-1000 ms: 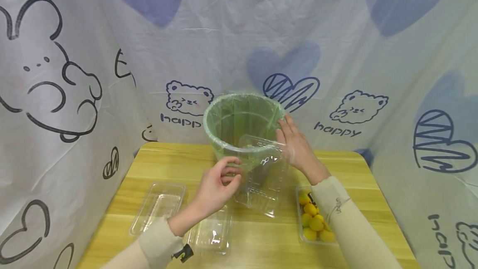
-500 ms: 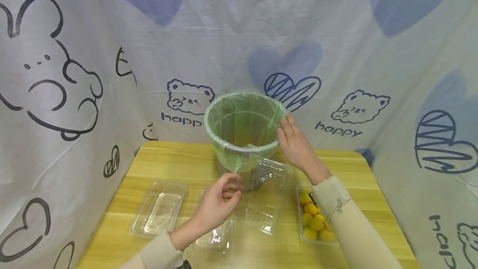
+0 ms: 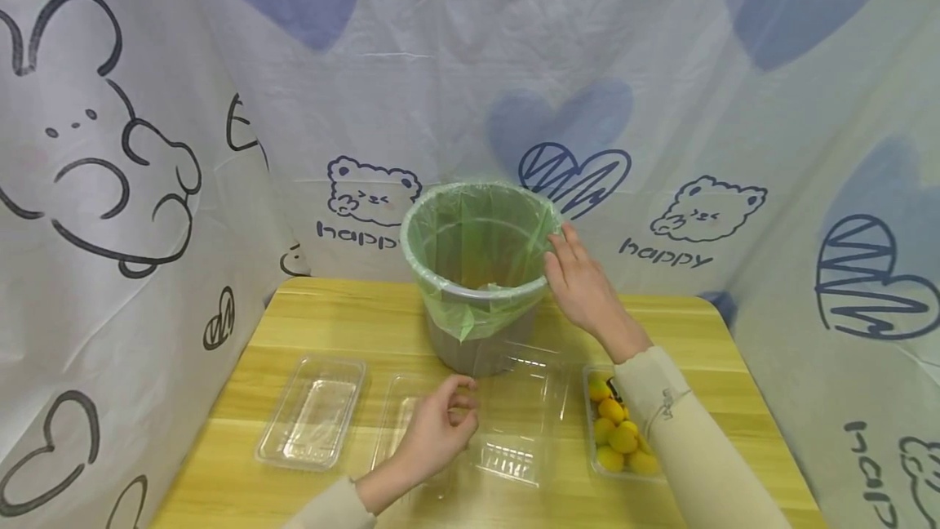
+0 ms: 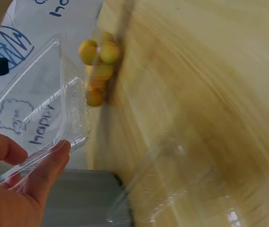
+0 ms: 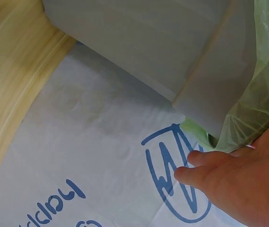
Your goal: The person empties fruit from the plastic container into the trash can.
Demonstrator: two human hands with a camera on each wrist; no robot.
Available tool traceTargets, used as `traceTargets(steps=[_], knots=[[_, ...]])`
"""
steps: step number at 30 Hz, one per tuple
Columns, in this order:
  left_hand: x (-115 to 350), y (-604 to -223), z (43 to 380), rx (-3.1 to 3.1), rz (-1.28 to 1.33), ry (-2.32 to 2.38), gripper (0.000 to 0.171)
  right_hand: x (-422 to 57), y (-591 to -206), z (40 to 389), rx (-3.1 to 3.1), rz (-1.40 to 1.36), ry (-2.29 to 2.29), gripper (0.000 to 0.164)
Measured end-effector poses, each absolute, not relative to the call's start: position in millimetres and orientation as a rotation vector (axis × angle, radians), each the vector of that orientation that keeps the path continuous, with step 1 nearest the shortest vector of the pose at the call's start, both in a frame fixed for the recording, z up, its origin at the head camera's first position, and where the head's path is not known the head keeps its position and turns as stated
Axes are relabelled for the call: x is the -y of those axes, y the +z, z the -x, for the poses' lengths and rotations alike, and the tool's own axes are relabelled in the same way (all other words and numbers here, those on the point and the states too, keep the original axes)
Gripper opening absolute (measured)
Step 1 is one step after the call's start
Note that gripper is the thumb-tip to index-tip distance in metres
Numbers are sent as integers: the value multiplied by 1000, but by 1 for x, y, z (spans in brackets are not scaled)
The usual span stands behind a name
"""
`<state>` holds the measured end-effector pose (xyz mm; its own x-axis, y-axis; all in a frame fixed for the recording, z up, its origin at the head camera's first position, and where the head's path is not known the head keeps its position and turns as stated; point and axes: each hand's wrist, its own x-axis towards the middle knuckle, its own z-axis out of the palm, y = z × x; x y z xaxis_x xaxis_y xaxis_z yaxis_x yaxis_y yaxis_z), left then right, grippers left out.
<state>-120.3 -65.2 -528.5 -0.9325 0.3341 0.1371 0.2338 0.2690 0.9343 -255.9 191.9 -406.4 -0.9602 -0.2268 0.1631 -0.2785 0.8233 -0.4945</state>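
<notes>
My left hand (image 3: 435,435) pinches the edge of a clear plastic container (image 3: 517,423) between thumb and fingers, in front of the bin. In the left wrist view this container (image 4: 44,104) stands tilted, with nothing inside. My right hand (image 3: 587,288) touches the right side of the bin's rim, its fingers fairly straight. A pale green bag (image 3: 470,318) lines the grey bin (image 3: 477,356) and hangs folded over the rim. In the right wrist view the fingers (image 5: 196,177) lie beside the bag's edge. Something orange shows dimly at the bottom of the bin.
A clear tray (image 3: 312,415) lies at the left of the wooden table (image 3: 352,308). Another clear container (image 3: 396,411) lies partly behind my left hand. At the right, a clear box holds several small yellow-orange fruits (image 3: 622,437). A printed cloth (image 3: 470,64) surrounds the table.
My left hand has drawn the clear container back from the bin's front rim, down toward the table's near side. My right hand has stayed at the rim.
</notes>
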Motion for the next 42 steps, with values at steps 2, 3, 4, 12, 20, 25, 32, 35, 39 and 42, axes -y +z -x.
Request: traceTargets(steps=[2, 3, 4, 12, 20, 25, 32, 35, 39, 42], knots=[[66, -534, 120, -2421, -522, 1771, 38, -192, -406, 256, 2907, -403, 812, 68], [66, -536, 120, -2412, -508, 1776, 39, -191, -406, 256, 2907, -402, 812, 67], [66, -538, 120, -2405, -494, 1772, 40, -191, -406, 256, 2905, -401, 813, 67], [61, -555, 114, -2344, -397, 1733, 46, -191, -406, 256, 2897, -395, 817, 65], [55, -569, 105, -2283, -295, 1740, 51, -191, -406, 257, 2892, -402, 836, 66], [52, -576, 103, -2276, -253, 1745, 55, -191, -406, 256, 2900, -399, 850, 65], [48, -585, 100, -2257, -209, 1719, 60, -192, -405, 256, 2905, -395, 855, 65], [47, -585, 100, -2272, -216, 1686, 59, -192, -405, 255, 2905, -395, 858, 66], [47, -586, 100, -2289, -240, 1664, 56, -192, -405, 255, 2907, -399, 859, 67], [47, -586, 99, -2296, -265, 1645, 54, -192, -405, 255, 2909, -399, 859, 67]])
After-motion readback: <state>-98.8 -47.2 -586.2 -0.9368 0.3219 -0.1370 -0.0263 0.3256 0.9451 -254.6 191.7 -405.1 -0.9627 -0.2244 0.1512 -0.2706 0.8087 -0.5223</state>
